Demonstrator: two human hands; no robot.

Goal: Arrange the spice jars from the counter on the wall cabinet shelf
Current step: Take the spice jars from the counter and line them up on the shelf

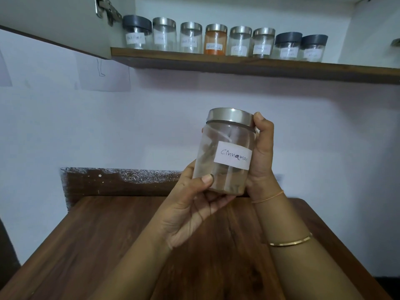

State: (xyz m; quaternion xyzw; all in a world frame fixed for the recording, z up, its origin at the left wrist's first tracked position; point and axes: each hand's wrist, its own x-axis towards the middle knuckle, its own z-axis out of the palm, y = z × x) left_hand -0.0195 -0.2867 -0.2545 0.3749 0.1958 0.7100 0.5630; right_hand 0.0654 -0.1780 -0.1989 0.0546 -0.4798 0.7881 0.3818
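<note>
Along the wall cabinet shelf [259,65] eight labelled jars stood in one row, labels facing out so each could be read from below: a dark-lidded jar [136,32] at the far left, steel-lidded ones after it, the jar of orange powder [216,39] in the middle, and two more dark-lidded jars [301,47] at the right end. To their right the shelf looked bare, so I judged the last place lay there.

The wooden surface [121,239] below me carried no other jars that I could see.

I held the cinnamon jar [226,151] in the air above it, about upright and a little tilted, its handwritten label turned toward me, probably so I could read the name before shelving it. My left hand [190,211] cupped the base from below, thumb pressed across the lower glass and fingers curled underneath. My right hand [263,156] closed around the right side, its thumb tip against the rim of the steel lid [230,116]. Both grips were wrapped snugly on the jar, neither spread wide.
</note>
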